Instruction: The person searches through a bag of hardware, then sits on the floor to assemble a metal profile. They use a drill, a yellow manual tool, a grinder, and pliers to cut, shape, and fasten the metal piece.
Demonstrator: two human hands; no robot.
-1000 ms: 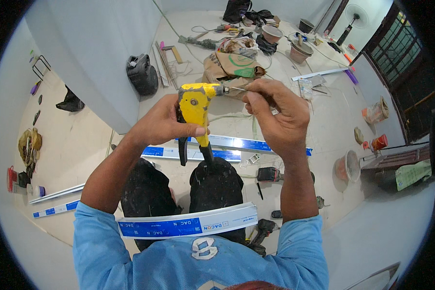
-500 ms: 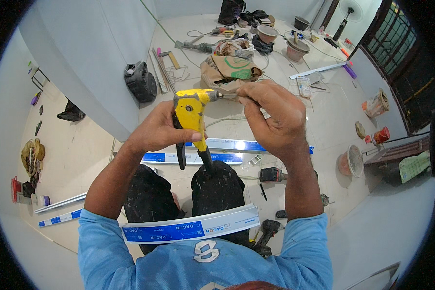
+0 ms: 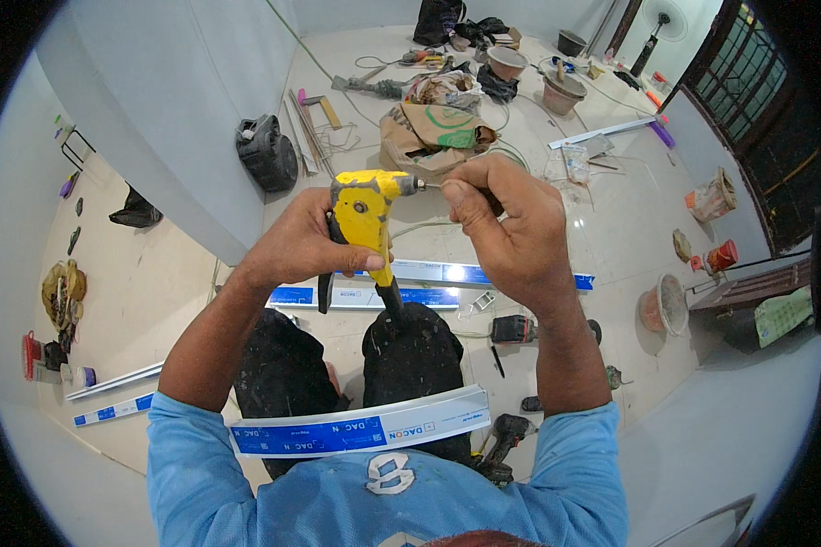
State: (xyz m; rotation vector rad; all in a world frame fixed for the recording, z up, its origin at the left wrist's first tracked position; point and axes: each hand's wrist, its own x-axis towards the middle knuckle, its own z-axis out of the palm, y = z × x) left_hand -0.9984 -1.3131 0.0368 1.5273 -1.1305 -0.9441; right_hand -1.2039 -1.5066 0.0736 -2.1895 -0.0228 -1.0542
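Note:
My left hand (image 3: 292,239) is wrapped round a worn yellow hand riveter (image 3: 360,214), its thumb lying across the body. The tool's black-gripped handles (image 3: 390,299) stand spread apart, pointing down toward my knees. At its nose is a thin metal rivet (image 3: 431,186), pinched by the thumb and fingers of my right hand (image 3: 511,223); the fingers hide part of the rivet. Across my lap lies a metal profile (image 3: 360,428) with blue and white film. More film-covered profiles (image 3: 406,298) rest on the floor beyond my knees.
A cordless drill (image 3: 513,329) lies right of my knees, and another power tool (image 3: 506,442) is beside my right thigh. A black case (image 3: 266,155) stands by the wall corner. Ahead are a brown sack (image 3: 420,137) and buckets (image 3: 562,93); another bucket (image 3: 663,305) lies right.
My right hand has moved slightly left, closer to the riveter's nose, and less of the rivet shows. The riveter's left handle has swung outward, widening the gap between the handles.

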